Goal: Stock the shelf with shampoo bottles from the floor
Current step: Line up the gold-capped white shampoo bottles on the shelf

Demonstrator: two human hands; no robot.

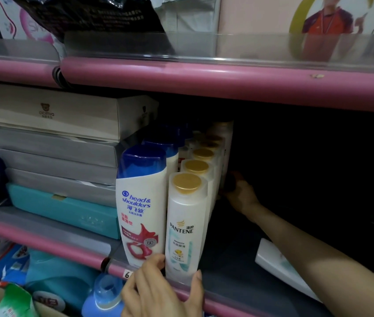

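Left hand (158, 291) fingers curled in a grip; right hand (241, 193) reaches forward, arm extended.

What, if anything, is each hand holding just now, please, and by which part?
The left hand grips the front Pantene bottle at its base. The right hand, deep in the shelf's shadow, touches a dark object; whether it holds it cannot be told.

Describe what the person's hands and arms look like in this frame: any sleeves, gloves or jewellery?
Both hands are bare, with no gloves. The left hand shows no rings or wristband on the visible fingers, and its nails are short and unpainted. The right hand sits in deep shadow, so detail there is unclear. The right forearm is uncovered along its visible length, with no sleeve, watch or bracelet in view.
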